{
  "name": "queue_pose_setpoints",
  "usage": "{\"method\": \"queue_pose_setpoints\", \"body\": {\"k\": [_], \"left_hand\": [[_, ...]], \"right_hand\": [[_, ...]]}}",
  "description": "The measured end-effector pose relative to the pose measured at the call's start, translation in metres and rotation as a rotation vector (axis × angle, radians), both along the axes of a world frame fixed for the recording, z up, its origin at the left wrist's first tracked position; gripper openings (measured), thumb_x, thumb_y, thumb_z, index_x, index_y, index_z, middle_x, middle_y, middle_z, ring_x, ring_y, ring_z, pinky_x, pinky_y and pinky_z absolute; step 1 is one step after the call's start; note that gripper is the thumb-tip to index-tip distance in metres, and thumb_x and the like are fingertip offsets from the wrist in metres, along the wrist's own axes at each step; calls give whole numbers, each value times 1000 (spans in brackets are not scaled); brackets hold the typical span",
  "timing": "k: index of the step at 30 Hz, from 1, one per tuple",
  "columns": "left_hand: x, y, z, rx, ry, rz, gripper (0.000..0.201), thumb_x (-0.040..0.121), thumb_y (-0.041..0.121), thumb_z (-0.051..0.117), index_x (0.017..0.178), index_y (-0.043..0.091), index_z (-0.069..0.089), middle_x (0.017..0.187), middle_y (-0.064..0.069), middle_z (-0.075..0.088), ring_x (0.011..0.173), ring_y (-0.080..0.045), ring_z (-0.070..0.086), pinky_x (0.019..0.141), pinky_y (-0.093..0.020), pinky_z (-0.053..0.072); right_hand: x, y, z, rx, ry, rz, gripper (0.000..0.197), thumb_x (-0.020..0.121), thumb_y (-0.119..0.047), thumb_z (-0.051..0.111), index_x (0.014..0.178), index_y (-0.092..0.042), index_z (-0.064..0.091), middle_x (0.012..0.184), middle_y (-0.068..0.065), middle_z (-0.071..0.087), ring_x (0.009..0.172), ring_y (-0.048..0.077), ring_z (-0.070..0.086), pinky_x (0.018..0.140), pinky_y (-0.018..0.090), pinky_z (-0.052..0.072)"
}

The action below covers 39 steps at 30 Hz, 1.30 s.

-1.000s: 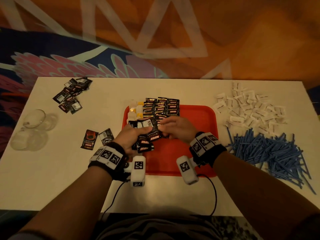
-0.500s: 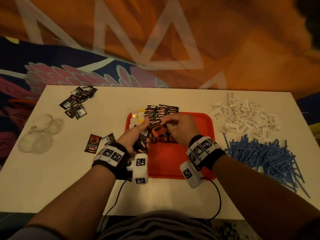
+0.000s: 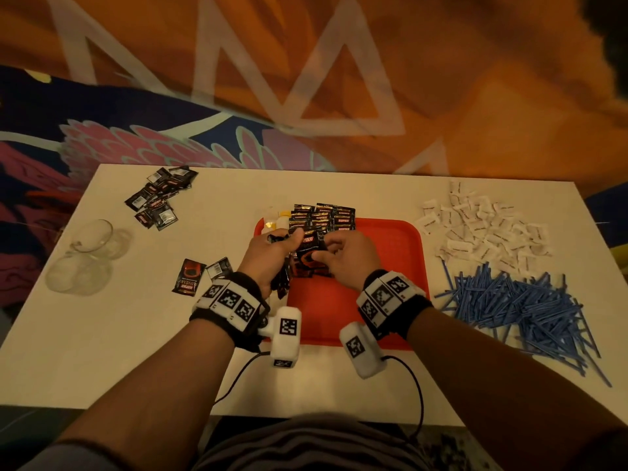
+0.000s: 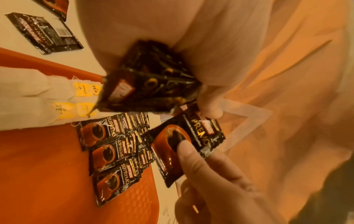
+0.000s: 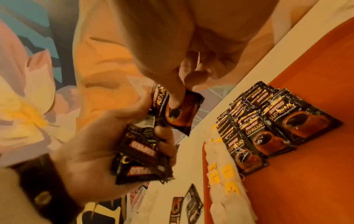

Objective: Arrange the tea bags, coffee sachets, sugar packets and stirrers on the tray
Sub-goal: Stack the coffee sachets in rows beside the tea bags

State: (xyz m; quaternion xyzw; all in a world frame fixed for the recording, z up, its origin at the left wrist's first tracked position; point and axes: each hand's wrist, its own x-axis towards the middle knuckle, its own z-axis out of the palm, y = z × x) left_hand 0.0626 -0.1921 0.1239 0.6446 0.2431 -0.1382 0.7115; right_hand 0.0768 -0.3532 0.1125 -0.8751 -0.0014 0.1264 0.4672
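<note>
White rectangular table carries everything, with a red rectangular plastic tray at centre so both hands reach it. Right of the tray, off it: a loose heap of blue thin plastic stirrers and behind it a heap of white paper sugar packets, both apparently waiting their turn. Far left corner has a scattered pile of black foil coffee sachets, two more loose sachets just left of the tray, and clear glass cups at the left edge. On the tray's far-left corner lie white paper tea bags with yellow tags; just beside them, overlapped rows of black-and-orange coffee sachets, shingled so labels show, likely to save space. Left hand has its fingers curled round a bunch of black sachets, serving as a supply held above the tray's left side. Right hand pinches a single black-and-orange coffee sachet between thumb and finger, face up, other fingers curled in; the left thumb touches its top edge, so I judge it is being drawn from the bunch to go onto the rows.
</note>
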Motion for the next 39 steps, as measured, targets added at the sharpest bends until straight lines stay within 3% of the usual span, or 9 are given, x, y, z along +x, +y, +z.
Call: {"method": "queue_pose_setpoints", "body": {"k": [7,10,13,20,23,25,29,33,39], "left_hand": [[-7,-5,-1,-11,63,34,17,97,15,58,82,12,65,55,3,61,41,-6,53,42,-20,41],[-12,0,-10,48,1,37,15,96,12,62,84,15,70,73,-1,65,51,-7,56,51,-23,44],[-17,6,-21,146,-98,74,29,94,1,62,83,24,74,87,0,70,62,-8,59,60,-24,49],[-18,18,-47,244,-95,71,10,93,13,68,92,22,73,96,7,69,86,-9,64,70,-18,52],[-18,34,-57,154,71,95,11,89,24,73,100,22,73,104,1,73,95,-17,66,87,-33,53],[-21,47,-63,15,194,131,7,89,19,71,96,19,72,90,-2,72,81,-18,65,78,-37,52],[-30,68,-74,-249,308,149,2,93,14,63,94,12,64,71,-3,58,56,-13,54,53,-28,46],[-39,82,-76,-324,335,190,8,96,12,58,91,15,63,72,-1,57,54,-11,53,43,-22,45],[-43,91,-74,-420,327,171,5,89,19,63,91,15,60,74,-2,55,55,-11,52,42,-21,44]], "right_hand": [[-10,10,-4,30,24,36,5,82,-15,76,78,-15,73,69,5,67,66,20,64,65,32,55],[-12,10,-13,5,100,66,16,81,-17,77,71,-13,66,70,14,68,58,11,54,55,22,45],[-15,11,-18,10,172,86,21,80,-19,79,68,-20,62,59,-3,60,56,5,52,59,22,43],[-18,20,-38,-52,180,71,19,84,-19,75,99,-7,73,88,0,65,77,7,57,61,7,39],[-11,20,-61,-122,250,33,11,87,-14,70,77,-13,68,75,-6,55,67,5,51,51,5,33],[-4,19,-76,-171,282,11,30,90,-11,65,62,-18,54,68,-8,49,58,3,46,46,4,34],[11,23,-93,-244,345,-61,16,90,-18,67,103,-9,67,100,-3,58,88,9,53,73,20,47],[21,34,-109,-246,390,-116,22,87,-20,72,106,-10,66,114,3,63,95,13,57,77,22,48],[27,44,-120,-249,406,-177,22,84,-22,75,101,-13,66,104,-1,63,86,9,54,51,11,33]]}}
